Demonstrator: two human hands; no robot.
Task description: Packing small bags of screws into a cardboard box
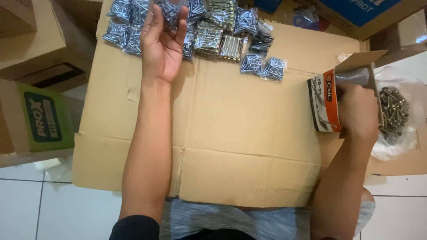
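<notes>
White tiled floor (53, 209) underneath, and spread over it a big flattened cardboard sheet (231, 146) that serves as the work surface; plain brown cartons (31, 40) crowd the upper left corner, and a blue-topped carton (369, 13) sits at the upper right edge. Down the left side, a carton with a green label panel (42, 118) lies partly under the sheet's edge; the label is a rounded green rectangle on a lighter green face. Over on the right, a clear plastic bag (400, 129) lies open with a heap of dark loose screws (393, 111) inside it. Just beside that bag, a small open box (327, 100), white with an orange band down its side and its brown flap raised; the right hand (358, 111) is dipped into its mouth, knuckles up, fingers curled out of sight, so what they grip I cannot tell. Along the top of the sheet, a spread of small clear packets of screws (222, 31), silvery, laid touching one another in rows, a few strays to the right. The left hand (162, 42) is raised palm-up over those packets, fingers loosely spread; the fingertips overlap one packet, though whether they touch it I cannot tell.
</notes>
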